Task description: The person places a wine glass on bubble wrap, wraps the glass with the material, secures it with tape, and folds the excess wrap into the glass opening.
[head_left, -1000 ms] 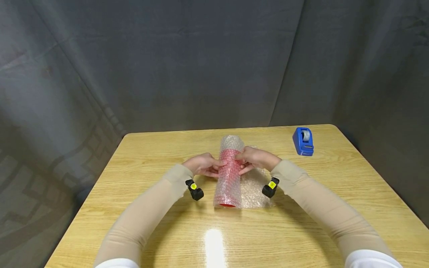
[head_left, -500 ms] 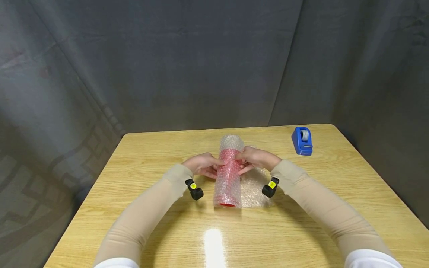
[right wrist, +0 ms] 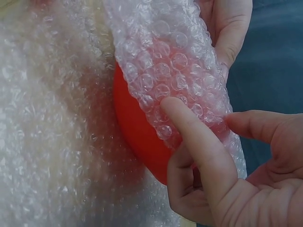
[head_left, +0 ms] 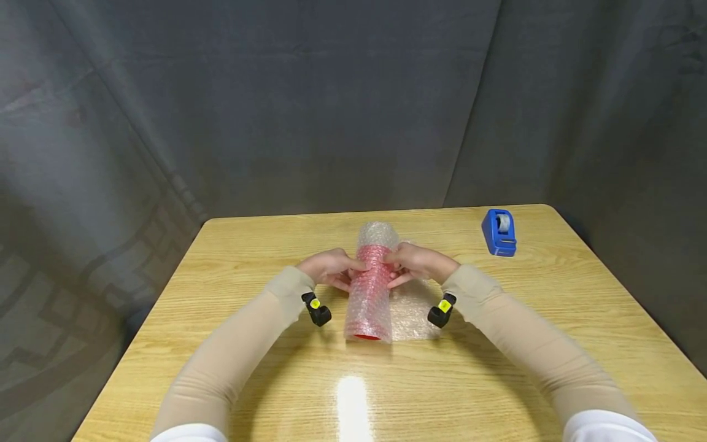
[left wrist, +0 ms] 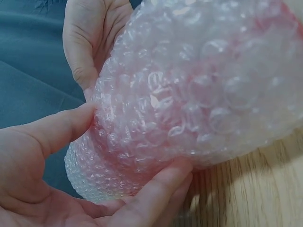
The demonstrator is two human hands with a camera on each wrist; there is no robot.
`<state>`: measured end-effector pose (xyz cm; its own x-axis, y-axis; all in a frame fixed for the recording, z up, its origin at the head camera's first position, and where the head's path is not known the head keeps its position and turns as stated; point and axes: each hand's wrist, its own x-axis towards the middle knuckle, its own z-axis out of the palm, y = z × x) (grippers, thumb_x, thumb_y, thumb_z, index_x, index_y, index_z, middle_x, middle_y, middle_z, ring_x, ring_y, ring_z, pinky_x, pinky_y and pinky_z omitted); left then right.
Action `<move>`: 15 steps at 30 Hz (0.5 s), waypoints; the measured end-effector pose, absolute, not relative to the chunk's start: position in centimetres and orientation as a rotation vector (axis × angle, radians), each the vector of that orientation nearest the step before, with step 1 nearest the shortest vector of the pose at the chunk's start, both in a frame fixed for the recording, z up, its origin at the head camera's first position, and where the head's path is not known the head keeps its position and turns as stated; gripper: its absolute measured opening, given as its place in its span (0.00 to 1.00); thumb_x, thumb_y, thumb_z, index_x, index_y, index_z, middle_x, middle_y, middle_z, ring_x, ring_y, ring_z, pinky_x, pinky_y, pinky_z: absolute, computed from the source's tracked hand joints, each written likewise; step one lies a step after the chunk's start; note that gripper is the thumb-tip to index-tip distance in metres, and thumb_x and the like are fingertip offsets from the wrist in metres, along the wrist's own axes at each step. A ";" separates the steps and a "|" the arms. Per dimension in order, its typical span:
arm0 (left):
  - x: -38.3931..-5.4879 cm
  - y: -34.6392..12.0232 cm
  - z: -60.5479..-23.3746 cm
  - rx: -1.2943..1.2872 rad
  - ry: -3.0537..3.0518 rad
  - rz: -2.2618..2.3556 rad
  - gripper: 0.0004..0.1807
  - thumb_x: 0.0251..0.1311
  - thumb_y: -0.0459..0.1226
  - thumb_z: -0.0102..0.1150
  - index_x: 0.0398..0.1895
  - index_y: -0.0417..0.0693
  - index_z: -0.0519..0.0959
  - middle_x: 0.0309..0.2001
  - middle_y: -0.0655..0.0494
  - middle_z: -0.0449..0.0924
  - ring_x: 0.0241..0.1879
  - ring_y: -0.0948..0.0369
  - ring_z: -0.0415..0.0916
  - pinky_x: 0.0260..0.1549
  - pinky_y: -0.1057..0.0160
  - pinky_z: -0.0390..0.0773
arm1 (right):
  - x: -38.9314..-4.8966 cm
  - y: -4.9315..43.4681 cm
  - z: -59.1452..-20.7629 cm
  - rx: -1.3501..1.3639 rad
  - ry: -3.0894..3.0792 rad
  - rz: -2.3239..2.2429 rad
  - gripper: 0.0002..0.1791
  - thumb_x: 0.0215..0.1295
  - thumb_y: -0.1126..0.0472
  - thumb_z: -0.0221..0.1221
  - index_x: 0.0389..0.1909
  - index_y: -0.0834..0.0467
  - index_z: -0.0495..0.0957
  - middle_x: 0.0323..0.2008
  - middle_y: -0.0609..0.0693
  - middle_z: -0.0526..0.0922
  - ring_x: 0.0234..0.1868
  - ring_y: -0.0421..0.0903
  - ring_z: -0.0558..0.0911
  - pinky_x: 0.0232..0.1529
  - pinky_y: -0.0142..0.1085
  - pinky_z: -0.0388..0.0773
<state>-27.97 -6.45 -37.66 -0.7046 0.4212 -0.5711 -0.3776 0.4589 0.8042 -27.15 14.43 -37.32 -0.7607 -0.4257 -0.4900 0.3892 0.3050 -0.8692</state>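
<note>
A red object (right wrist: pixel 135 118), its kind hidden by the wrapping, lies in a roll of bubble wrap (head_left: pixel 369 301) at the middle of the table. Its red end peeks out at the near end of the roll. My left hand (head_left: pixel 334 268) grips the roll's left side, thumb on top and fingers low along the side in the left wrist view. From the right, my right hand (head_left: pixel 418 262) holds the wrap, with the thumb and a fingertip (right wrist: pixel 176 111) on the bubbles near a loose edge. A flat stretch of bubble wrap (head_left: pixel 415 310) extends right of the roll, under the right hand.
A blue tape dispenser (head_left: pixel 499 233) with a roll of tape stands at the back right of the wooden table (head_left: pixel 248 245). Dark grey curtains (head_left: pixel 331 110) hang behind the table and along both sides.
Over the last half second the roll and both hands have shifted slightly left. Both hands keep their hold, and the tape dispenser stays in place.
</note>
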 end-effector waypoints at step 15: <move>-27.2 -5.6 -37.0 0.150 2.045 1.282 0.16 0.63 0.41 0.59 0.38 0.33 0.78 0.33 0.50 0.81 0.31 0.59 0.79 0.39 0.59 0.85 | -27.3 15.7 -38.4 -0.038 1.789 -1.612 0.10 0.72 0.66 0.45 0.29 0.62 0.64 0.26 0.52 0.67 0.28 0.43 0.74 0.43 0.37 0.84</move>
<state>-27.20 -5.60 -37.05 -0.7427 0.4429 -0.5022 -0.2589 0.5017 0.8254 -27.28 15.71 -38.35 -0.7426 -0.4684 -0.4786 0.4272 0.2191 -0.8772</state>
